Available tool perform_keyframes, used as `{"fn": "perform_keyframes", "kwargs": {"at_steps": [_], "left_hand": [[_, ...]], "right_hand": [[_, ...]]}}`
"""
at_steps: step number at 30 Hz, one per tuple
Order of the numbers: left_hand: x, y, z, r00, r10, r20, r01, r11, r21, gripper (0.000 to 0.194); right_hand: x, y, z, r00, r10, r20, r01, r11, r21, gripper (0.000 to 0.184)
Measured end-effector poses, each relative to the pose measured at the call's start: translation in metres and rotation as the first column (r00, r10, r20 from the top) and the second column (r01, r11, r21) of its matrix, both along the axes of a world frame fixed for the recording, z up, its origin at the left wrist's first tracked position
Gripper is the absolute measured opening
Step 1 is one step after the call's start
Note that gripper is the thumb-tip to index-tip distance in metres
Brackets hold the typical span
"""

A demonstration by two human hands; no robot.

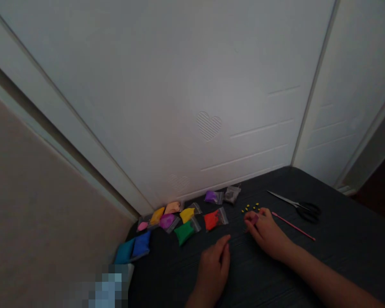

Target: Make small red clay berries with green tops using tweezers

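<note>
lying farther out over the dark table (167, 282) than your left hand (214, 261), your right hand (265, 231) has its fingers curled inward, thumb side toward your left. a small purple piece (255, 219) shows at those bent fingers, against the index finger and near the thumb; you can see it lies within the grip's reach, but you cannot tell whether it is pinched or only rests there. just beyond your knuckles, small yellow pieces (257, 204) are scattered on the tabletop, the closest ones almost at your fingers and the others a little farther to the left, all outside the grip.

your left hand is nearer to you, well apart from the right, with its index finger stretched forward and its thumb close alongside; you cannot tell whether the tips meet or hold anything. the red bag (211, 220) lies ahead of it, and the green bag (184, 232) lies ahead and to its left.

beside your right hand, a thin pink stick (293, 226) slants across the table, starting near the knuckles. scissors (297, 204) with black handles lie past the stick, their blades pointing away to the left.
</note>
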State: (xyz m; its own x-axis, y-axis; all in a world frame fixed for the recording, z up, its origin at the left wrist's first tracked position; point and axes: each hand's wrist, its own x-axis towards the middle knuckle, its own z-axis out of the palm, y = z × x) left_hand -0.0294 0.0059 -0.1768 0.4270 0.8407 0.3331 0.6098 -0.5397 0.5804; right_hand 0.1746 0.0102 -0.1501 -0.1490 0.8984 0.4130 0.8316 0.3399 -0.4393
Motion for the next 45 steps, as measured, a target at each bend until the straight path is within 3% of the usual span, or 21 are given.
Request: {"fn": "perform_keyframes", "kwargs": {"at_steps": [7, 15, 22, 29, 34, 40, 45], "left_hand": [[0.007, -0.005, 0.007, 1.000, 0.013, 0.025, -0.014, 1.000, 0.016, 0.033], [0.007, -0.004, 0.009, 0.987, 0.084, 0.136, -0.069, 0.992, -0.109, 0.047], [0.008, -0.004, 0.005, 0.979, 0.101, 0.179, -0.065, 0.979, -0.194, 0.052], [0.008, -0.002, 0.008, 0.987, 0.065, 0.146, -0.038, 0.983, -0.182, 0.048], [0.007, -0.002, 0.011, 0.998, 0.055, 0.043, -0.051, 0.995, -0.088, 0.020], [0.005, -0.002, 0.014, 0.997, 0.072, 0.010, -0.071, 0.996, -0.056, 0.024], [0.006, 0.000, 0.008, 0.995, 0.077, 0.067, -0.076, 0.997, -0.019, 0.020]], "right_hand": [[0.010, 0.003, 0.002, 1.000, -0.012, -0.019, 0.011, 1.000, -0.025, 0.022], [0.018, 0.001, 0.007, 0.989, -0.092, -0.112, 0.092, 0.996, -0.009, 0.024], [0.016, -0.003, 0.012, 0.988, -0.063, -0.142, 0.070, 0.997, 0.044, 0.025], [0.013, -0.001, 0.004, 0.999, -0.001, -0.050, 0.002, 1.000, 0.024, 0.021], [0.011, -0.001, 0.002, 0.995, 0.080, 0.055, -0.079, 0.997, -0.024, 0.020], [0.006, -0.002, -0.003, 0.976, 0.116, 0.182, -0.106, 0.992, -0.064, 0.023], [0.007, -0.001, -0.009, 0.967, 0.094, 0.237, -0.079, 0.994, -0.072, 0.024]]}}
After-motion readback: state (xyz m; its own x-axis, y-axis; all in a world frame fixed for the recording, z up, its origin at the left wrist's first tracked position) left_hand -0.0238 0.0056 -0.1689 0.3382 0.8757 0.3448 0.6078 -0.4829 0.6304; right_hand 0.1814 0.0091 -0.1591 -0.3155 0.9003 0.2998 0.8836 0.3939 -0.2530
